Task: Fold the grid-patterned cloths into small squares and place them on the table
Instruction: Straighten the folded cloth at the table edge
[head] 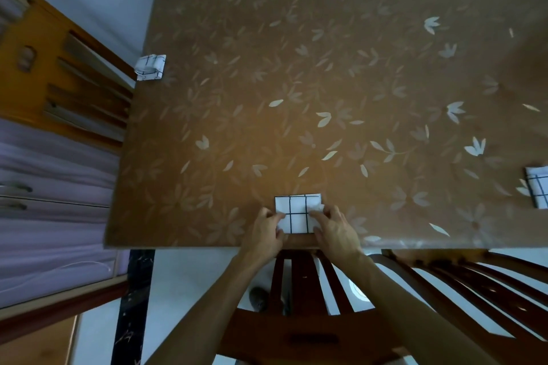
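Head view: at six o'clock on the brown leaf-patterned table [296, 83], a white black-gridded cloth [297, 213] lies folded square. The left hand [267, 234] and right hand [335, 231] pinch its side edges, fingers curled closed.

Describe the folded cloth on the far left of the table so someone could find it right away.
Start at the brown leaf-patterned table and follow its left edge away from the person. The far-left cloth sits right at that edge, beside the wooden chair. Unlike the flat cloth under the hands, it looks bunched and untouched.
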Demonstrator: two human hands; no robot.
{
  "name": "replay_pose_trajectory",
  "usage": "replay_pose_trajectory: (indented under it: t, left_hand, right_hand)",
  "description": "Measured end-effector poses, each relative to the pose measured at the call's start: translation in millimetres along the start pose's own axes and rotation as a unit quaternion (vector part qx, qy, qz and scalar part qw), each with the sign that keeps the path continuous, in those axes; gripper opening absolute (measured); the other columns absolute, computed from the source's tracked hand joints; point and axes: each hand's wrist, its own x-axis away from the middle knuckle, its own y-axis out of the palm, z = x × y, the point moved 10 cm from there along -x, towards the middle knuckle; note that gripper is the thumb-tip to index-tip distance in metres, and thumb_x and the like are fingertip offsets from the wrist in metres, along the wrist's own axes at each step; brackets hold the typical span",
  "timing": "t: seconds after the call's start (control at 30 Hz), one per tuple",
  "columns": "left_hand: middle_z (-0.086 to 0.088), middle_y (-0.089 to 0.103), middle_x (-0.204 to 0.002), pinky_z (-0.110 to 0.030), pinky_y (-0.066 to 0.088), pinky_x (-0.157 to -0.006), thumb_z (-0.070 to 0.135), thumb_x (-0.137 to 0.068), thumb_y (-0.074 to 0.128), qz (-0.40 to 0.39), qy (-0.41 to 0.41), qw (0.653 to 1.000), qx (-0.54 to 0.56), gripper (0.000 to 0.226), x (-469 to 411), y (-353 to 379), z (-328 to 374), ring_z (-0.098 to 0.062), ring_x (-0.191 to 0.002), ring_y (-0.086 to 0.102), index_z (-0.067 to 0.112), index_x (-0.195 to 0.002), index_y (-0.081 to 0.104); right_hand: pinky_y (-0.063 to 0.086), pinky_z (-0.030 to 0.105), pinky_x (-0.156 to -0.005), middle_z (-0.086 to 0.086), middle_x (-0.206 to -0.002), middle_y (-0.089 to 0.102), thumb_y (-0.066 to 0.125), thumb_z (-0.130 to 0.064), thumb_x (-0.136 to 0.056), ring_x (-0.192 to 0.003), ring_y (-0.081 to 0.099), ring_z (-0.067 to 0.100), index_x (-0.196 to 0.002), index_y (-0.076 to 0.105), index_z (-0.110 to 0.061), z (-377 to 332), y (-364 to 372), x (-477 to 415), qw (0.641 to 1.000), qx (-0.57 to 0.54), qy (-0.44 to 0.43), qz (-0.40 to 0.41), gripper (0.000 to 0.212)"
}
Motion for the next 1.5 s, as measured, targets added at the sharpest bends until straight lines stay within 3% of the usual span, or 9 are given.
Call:
replay_pose_trajectory:
  t: [0.2, 0.47, 0.67, 0.83, 0.97, 1.13, 1.23, 1.4, 1.5]
  left_hand:
    - [-0.001, 0.047, -0.128, -0.033, 0.055, -0.088, 0.014, -0.096, 0.054, 0.007, 0.007, 1.0, 0.004, 0.04, 7, -6, 2, -0.019, -0.107, 0.058, 0.021, -0.136, 0.057]
    - [-0.007, 0.054, -0.13, -0.023, 0.041, -0.095, 0.009, -0.099, 0.053, 0.04, 0.013, 0.999, -0.019, 0.035, 21, -24, 4, -0.022, -0.124, 0.053, 0.014, -0.133, 0.06]
    - [-0.009, 0.06, -0.123, -0.031, 0.049, -0.093, 0.014, -0.1, 0.054, 0.014, 0.043, 0.998, -0.052, 0.029, 57, -22, 13, -0.024, -0.113, 0.06, 0.013, -0.127, 0.064]
    - [-0.005, 0.064, -0.12, -0.033, 0.053, -0.092, 0.014, -0.097, 0.058, 0.03, 0.075, 0.995, -0.059, 0.025, 102, -15, 17, -0.021, -0.109, 0.063, 0.018, -0.12, 0.067]
    - [0.001, 0.067, -0.116, -0.032, 0.055, -0.089, 0.017, -0.096, 0.06, 0.045, 0.109, 0.992, -0.037, 0.025, 139, -6, 25, -0.018, -0.107, 0.065, 0.022, -0.119, 0.068]
    - [0.003, 0.071, -0.112, -0.029, 0.053, -0.088, 0.019, -0.095, 0.06, 0.055, 0.143, 0.988, -0.034, 0.023, 172, 5, 45, -0.016, -0.106, 0.066, 0.025, -0.115, 0.07]
    - [0.004, 0.07, -0.108, -0.028, 0.052, -0.083, 0.02, -0.094, 0.061, 0.049, 0.167, 0.984, -0.036, 0.022, 185, 9, 66, -0.016, -0.1, 0.067, 0.027, -0.112, 0.07]
    - [0.002, 0.07, -0.11, -0.034, 0.055, -0.089, 0.016, -0.097, 0.057, 0.04, 0.211, 0.976, -0.047, 0.024, 195, 12, 116, -0.015, -0.096, 0.064, 0.023, -0.116, 0.07]
    - [0.013, 0.063, -0.116, -0.034, 0.057, -0.087, 0.017, -0.098, 0.056, 0.03, 0.231, 0.971, -0.058, 0.023, 197, 23, 153, -0.013, -0.093, 0.064, 0.024, -0.114, 0.07]
  right_hand:
    - [0.054, 0.033, -0.092, 0.008, -0.131, 0.045, 0.051, -0.022, -0.101, -0.121, 0.052, 0.025, -0.14, 0.048, -0.026, -2, -1, 3, 1.0, 0.021, 0.0, -0.01, 0.039]
    - [0.053, 0.036, -0.093, 0.007, -0.137, 0.046, 0.047, -0.026, -0.102, -0.124, 0.054, 0.026, -0.135, 0.055, -0.022, -6, -11, 30, 0.999, 0.025, 0.019, 0.002, 0.035]
    - [0.056, 0.035, -0.076, 0.009, -0.115, 0.062, 0.041, -0.024, -0.101, -0.095, 0.066, 0.027, -0.118, 0.063, -0.015, -27, -23, 71, 0.997, 0.048, 0.01, 0.054, 0.028]
    - [0.058, 0.039, -0.071, 0.013, -0.105, 0.069, 0.045, -0.017, -0.099, -0.088, 0.069, 0.029, -0.118, 0.061, -0.011, -42, -19, 119, 0.997, 0.031, 0.009, 0.068, 0.026]
    - [0.058, 0.037, -0.073, 0.008, -0.108, 0.07, 0.047, -0.02, -0.097, -0.087, 0.069, 0.025, -0.121, 0.062, -0.018, -48, -20, 159, 0.995, -0.005, 0.0, 0.104, 0.028]
    - [0.058, 0.04, -0.087, 0.007, -0.126, 0.066, 0.046, -0.019, -0.1, -0.1, 0.067, 0.026, -0.123, 0.062, -0.016, -41, -35, 209, 0.988, -0.017, 0.012, 0.155, 0.029]
    - [0.058, 0.04, -0.085, 0.008, -0.121, 0.066, 0.048, -0.019, -0.098, -0.099, 0.066, 0.026, -0.12, 0.064, -0.014, -24, -49, 232, 0.983, -0.009, 0.038, 0.179, 0.028]
    - [0.059, 0.036, -0.077, 0.003, -0.109, 0.065, 0.048, -0.024, -0.097, -0.09, 0.065, 0.021, -0.112, 0.066, -0.016, 10, -76, 270, 0.972, -0.028, 0.074, 0.222, 0.024]
    - [0.06, 0.037, -0.074, 0.002, -0.105, 0.066, 0.046, -0.029, -0.097, -0.085, 0.066, 0.02, -0.107, 0.066, -0.02, 39, -86, 290, 0.965, -0.043, 0.094, 0.24, 0.024]
